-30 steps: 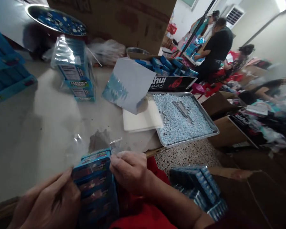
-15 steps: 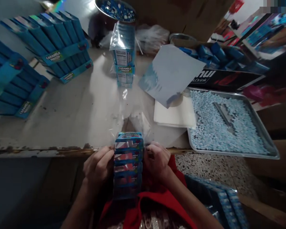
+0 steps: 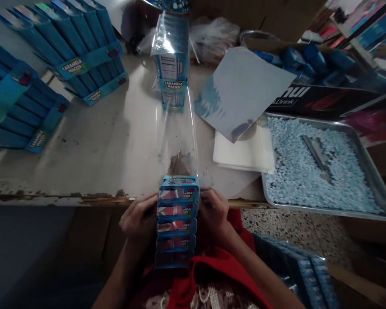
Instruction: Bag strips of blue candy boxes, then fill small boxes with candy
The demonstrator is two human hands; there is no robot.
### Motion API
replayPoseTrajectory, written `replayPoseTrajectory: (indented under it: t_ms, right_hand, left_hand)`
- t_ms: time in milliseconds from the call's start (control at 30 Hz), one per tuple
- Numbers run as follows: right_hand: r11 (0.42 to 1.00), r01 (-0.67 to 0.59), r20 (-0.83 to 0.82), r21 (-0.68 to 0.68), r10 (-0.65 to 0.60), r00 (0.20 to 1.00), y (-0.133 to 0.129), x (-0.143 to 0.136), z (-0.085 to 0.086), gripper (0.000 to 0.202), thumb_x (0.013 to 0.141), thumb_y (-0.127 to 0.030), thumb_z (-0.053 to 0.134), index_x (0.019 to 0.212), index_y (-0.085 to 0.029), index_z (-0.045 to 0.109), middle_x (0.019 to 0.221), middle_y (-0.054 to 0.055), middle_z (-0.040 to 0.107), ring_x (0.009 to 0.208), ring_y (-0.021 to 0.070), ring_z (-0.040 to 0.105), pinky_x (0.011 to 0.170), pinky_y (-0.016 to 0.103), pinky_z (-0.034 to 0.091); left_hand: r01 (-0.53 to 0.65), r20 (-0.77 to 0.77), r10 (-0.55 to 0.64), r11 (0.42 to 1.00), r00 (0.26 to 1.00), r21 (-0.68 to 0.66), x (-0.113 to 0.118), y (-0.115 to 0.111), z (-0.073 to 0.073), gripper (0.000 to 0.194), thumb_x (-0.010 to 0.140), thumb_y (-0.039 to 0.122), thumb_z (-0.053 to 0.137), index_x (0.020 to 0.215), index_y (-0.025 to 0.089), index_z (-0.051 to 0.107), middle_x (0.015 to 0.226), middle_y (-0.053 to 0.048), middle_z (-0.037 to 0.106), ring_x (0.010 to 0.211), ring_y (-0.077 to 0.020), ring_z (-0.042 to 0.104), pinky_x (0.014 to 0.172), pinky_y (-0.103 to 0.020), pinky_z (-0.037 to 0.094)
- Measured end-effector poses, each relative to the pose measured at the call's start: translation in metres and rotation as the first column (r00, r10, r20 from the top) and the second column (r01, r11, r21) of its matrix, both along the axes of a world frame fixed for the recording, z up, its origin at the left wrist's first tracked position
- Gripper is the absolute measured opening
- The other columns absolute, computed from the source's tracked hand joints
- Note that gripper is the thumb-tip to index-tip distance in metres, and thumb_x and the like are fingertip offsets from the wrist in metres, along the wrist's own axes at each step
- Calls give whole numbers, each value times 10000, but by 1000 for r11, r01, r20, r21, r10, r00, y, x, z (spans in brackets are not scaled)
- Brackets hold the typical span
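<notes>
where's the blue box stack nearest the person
In the head view, the stack of blue boxes is low, just left of centre, between the left hand and right hand, at the table's edge.

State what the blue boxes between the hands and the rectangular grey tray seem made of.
Blue rectangular boxes: probably thin cardboard, glossy-looking, judging by flat faces with lettering and pale glints.
Rectangular grey tray: likely metal, smooth, silvery, from its thin, light-catching rim; which metal is unclear.

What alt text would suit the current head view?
A person's left hand and right hand hold a stack of blue boxes from both sides, with clear plastic extending beyond it over the table. At right, a metal tray holds pale blue pieces.
</notes>
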State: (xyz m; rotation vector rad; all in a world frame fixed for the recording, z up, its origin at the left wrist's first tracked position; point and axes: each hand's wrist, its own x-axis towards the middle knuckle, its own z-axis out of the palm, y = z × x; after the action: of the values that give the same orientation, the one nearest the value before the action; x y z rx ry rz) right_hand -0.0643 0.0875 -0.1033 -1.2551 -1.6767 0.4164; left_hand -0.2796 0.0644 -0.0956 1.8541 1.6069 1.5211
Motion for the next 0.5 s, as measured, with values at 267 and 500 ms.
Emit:
replayPoseTrajectory:
  t_ms: [267,500]
  right_hand:
    - [987,-159,201,28,150,968,-22,17,-4,190,917,-96,633,769,-211,605,862,45,753,728,140,664,662,264,504]
    - [945,-325,127,-32,326,937,-51,33,-11,246,940,-95,546,725,-213,548,772,40,694,667,130,590,623,254,470]
  left_hand:
    - [74,-110,-71,997,991,23,-10,-29,-9,121,812,74,765,892,161,741,978,-60,793,860,-161,760,797,-229,609]
    - [253,60,-247,956,967,-149,-5,-64,-3,135,846,63,706,921,169,744,1002,-75,778,882,-180,744,769,-253,598]
